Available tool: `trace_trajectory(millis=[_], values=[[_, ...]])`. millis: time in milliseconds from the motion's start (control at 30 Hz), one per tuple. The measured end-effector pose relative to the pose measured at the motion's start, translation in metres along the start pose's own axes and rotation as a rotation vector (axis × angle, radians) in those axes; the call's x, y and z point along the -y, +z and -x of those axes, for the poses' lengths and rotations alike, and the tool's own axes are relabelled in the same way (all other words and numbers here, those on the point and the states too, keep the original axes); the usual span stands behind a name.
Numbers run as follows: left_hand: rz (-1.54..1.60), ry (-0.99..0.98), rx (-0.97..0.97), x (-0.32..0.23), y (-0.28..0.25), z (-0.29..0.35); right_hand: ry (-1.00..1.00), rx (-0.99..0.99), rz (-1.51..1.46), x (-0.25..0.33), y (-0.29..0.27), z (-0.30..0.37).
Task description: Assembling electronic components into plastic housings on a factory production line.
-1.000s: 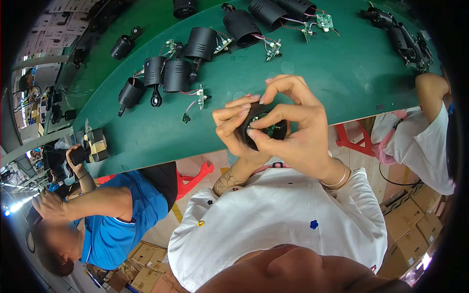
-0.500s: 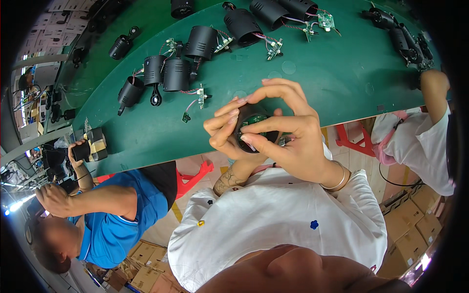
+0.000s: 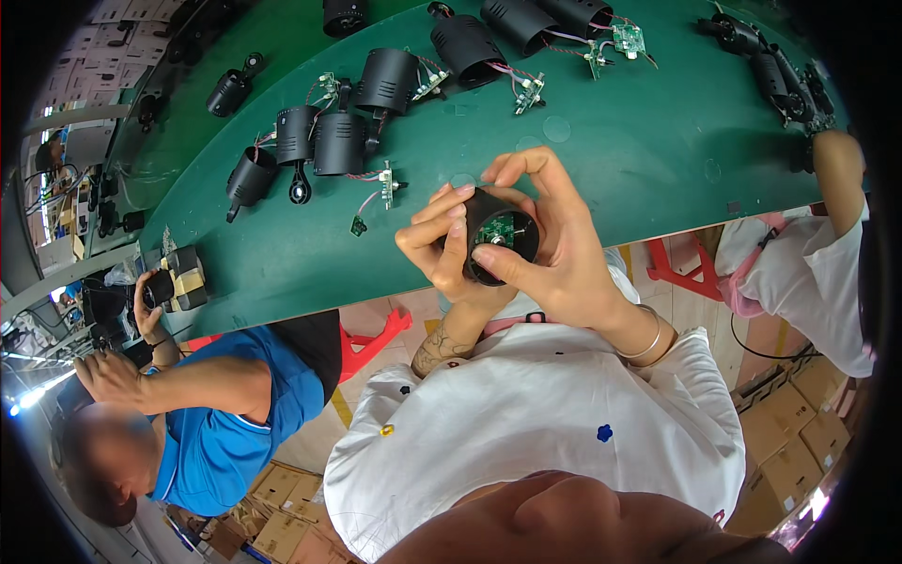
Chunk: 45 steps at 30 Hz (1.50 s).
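Note:
A black cylindrical housing (image 3: 482, 209) is held between my two hands above the table's near edge, its open end facing up toward me. Inside its mouth a green circuit board (image 3: 499, 228) shows. My left hand (image 3: 442, 246) is closed round the housing's left side. My right hand (image 3: 564, 258) grips the right side, its thumb reaching over the rim onto the board's lower part and its other fingers curled behind. The thumb hides part of the board.
On the green table (image 3: 648, 150) several black housings (image 3: 387, 80) lie beyond my hands, boards hanging out on wires. One loose board (image 3: 387, 186) lies nearest. A co-worker in blue (image 3: 230, 414) sits at left, handling a dark part; another person's arm (image 3: 836, 174) is at right.
My right hand has gone from a thumb-and-finger pinch inside the housing to gripping its side, thumb on the board. The housing has turned and shifted slightly right, showing more of the board.

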<state>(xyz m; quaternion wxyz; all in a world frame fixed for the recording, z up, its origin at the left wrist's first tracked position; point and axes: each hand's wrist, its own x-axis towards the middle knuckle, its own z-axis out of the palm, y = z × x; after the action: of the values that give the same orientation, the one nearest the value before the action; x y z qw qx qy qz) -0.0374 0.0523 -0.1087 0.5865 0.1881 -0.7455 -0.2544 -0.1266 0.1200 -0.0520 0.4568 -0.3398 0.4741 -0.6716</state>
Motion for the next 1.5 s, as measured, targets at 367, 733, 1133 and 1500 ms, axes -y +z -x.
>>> trace_trajectory(millis=[367, 733, 1133, 1500], values=[[0.007, -0.054, 0.064, -0.004, 0.001, -0.012, 0.066, -0.009, -0.094, 0.011, -0.007, -0.004], [0.203, -0.033, 0.149, -0.012, 0.021, -0.035, 0.02, -0.116, -0.107, 0.034, -0.037, -0.009], [-0.417, -0.086, 0.265, 0.005, 0.033, -0.033, -0.384, -0.785, 1.7, 0.071, -0.233, -0.237], [-0.43, -0.067, 0.561, 0.009, 0.036, -0.023, -0.302, -0.373, 1.344, 0.053, -0.223, -0.196]])
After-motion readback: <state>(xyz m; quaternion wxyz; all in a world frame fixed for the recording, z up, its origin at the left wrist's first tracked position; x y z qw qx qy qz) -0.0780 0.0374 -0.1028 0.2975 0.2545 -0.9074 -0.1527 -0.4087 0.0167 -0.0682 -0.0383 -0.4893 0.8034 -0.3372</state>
